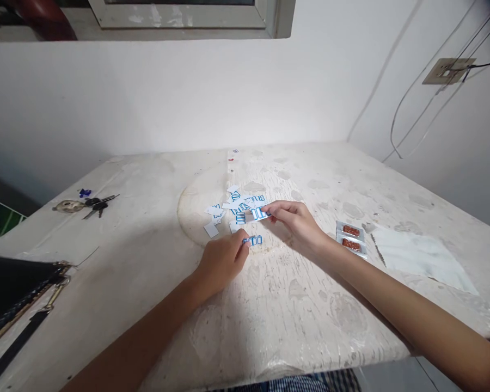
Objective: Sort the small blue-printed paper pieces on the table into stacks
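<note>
My right hand (292, 220) pinches a white paper strip (258, 214) with blue printed rectangles, held up over the middle of the table. Closer to me, my left hand (224, 255) is closed, thumb against fingers, on a smaller paper piece (254, 240) with the same blue print. Just beyond both hands lies a loose pile of paper pieces (242, 204), some blank white and some blue-printed, overlapping one another. A blank white piece (211, 230) sits at the pile's left edge. My fingers hide part of each held piece.
The pale, stained table (147, 218) meets a white wall. Keys (98, 204) and a small purple item (85, 193) lie left, with a black bag (16, 294) nearer. On the right are a red-brown blister pack (351, 238) and a white sheet (420, 258).
</note>
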Demonstrator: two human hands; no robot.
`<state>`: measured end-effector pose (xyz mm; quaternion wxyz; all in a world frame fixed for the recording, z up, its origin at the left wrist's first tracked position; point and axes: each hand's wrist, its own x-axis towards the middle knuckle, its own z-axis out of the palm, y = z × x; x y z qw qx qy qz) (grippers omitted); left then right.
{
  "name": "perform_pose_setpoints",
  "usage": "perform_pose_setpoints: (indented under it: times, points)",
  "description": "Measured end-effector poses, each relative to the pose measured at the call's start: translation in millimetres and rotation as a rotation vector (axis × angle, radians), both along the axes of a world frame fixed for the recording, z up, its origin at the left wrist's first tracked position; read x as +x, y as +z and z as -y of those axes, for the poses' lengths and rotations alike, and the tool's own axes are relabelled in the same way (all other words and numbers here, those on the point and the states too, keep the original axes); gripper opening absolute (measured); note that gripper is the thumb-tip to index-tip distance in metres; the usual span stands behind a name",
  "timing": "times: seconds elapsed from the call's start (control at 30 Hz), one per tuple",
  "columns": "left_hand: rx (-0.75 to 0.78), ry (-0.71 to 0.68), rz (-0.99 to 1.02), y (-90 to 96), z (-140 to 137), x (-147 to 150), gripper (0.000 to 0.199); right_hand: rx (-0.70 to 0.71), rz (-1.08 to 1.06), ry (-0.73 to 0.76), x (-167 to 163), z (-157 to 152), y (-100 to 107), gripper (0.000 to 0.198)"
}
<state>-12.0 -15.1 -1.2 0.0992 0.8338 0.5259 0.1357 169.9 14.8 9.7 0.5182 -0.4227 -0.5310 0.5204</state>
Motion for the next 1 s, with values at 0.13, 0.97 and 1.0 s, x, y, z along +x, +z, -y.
perform_pose_setpoints:
  times: [0.13, 0.97, 1.0]
  points:
    - [-0.011, 0.013, -0.014, 0.4, 0.2, 1.5, 0.020, 0.026, -0.017, 0.003, -3.4, 5.4, 7.1, 0.021]
    - [-0.051, -0.007, 0.029, 4.0, 2.8, 2.6, 0.017, 0.013, 0.416, 0.298, 1.5, 21.9, 1.2, 0.006]
    - [-0.048, -0.010, 0.023, 3.9, 2.7, 2.3, 0.018, 0.034, 0.447, 0.297, 1.2, 22.3, 1.8, 0.006]
